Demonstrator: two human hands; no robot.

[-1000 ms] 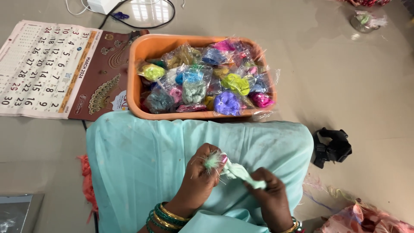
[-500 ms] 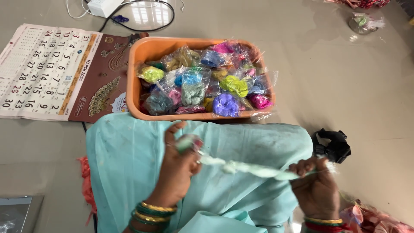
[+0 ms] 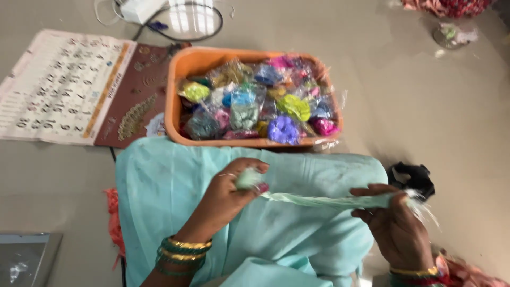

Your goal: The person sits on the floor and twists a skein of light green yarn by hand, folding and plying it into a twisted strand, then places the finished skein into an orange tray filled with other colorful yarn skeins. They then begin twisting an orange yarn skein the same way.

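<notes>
My 2 hands, left hand (image 3: pixel 228 194) and right hand (image 3: pixel 396 226), pinch the pale green strip (image 3: pixel 329 200) taut over my lap, just below the orange tub (image 3: pixel 175 106); its seemingly frayed right end could slip or tear.

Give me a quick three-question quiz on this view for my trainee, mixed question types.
1. True or false: the left hand pinches a small pale green ball.
2. What runs from that ball to the right hand? A) a stretched pale green strip B) a black cable C) a wooden stick
3. Fill in: the orange tub holds many small clear ____ of coloured material.

Key
1. True
2. A
3. bags
</notes>
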